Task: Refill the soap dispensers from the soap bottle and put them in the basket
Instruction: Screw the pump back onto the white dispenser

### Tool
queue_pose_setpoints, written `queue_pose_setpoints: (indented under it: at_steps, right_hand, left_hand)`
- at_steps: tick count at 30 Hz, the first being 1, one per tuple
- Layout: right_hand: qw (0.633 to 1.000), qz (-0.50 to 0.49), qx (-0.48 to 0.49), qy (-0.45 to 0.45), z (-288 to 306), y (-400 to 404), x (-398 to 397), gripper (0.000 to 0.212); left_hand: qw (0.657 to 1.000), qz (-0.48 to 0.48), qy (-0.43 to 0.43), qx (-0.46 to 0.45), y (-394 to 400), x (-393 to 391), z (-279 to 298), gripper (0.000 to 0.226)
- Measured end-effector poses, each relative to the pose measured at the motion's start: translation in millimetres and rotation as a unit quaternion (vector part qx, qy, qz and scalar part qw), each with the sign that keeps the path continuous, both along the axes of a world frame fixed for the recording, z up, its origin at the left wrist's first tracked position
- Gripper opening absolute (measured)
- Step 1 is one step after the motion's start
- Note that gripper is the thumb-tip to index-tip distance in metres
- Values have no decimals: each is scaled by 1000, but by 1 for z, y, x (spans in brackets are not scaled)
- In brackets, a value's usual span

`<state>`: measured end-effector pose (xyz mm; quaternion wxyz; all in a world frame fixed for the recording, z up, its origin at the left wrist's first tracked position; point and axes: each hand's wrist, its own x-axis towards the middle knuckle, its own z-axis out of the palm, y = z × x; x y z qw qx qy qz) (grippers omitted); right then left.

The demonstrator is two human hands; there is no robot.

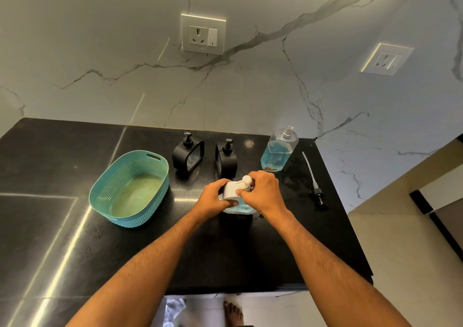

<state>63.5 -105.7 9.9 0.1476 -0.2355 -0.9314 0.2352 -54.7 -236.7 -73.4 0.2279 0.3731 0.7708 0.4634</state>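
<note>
1. Left hand [214, 197] grips the white soap dispenser [231, 188] from its left side, fingers curled round the body, thumb at the lower front edge.
2. Right hand [263, 192] is on the dispenser's right side, fingers curled at the white pump head [246, 180], pinching it near the top.
3. White dispenser stands on the black counter [62, 176], near the front middle, blue soap visible through its clear front panel [241, 205].
4. Two black soap dispensers sit just behind it: left black dispenser [188, 155] and right black dispenser [226, 158], both upright with pumps on, close beside each other but apart.
5. Soap bottle [278, 151] stands upright to the right of the black pair, cap off, neck open, about two-thirds full of blue liquid.
6. Bottle's pump [313, 178] with its long tube lies flat on the counter right of the bottle, black head toward the front edge.
7. Teal basket [130, 186] sits left of the hands, nothing inside it, well apart from the white dispenser.
8. Marble wall behind holds two sockets: one centre [203, 34], one right [387, 59].
9. Bare foot [233, 313] shows on the floor below the counter edge.
</note>
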Motion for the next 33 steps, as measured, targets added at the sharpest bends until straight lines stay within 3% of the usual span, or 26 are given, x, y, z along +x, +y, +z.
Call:
queue_pose_setpoints:
  at_steps: [13,19,27,33]
  right_hand:
    - [999,-35,31,20,-12,-11,4,39]
    - [997,18,26,-72,-18,9,24,74]
    - [997,4,-28,-69,-14,16,22,59]
    - [999,35,-18,2,9,-4,5,53]
  left_hand:
    - [1000,-9,9,-23,-2,0,13,61]
    - [998,-28,34,-38,-10,-8,19,65]
    - [996,-38,50,-62,-21,-15,37,57]
    - [998,-21,54,-38,-44,-31,66,58]
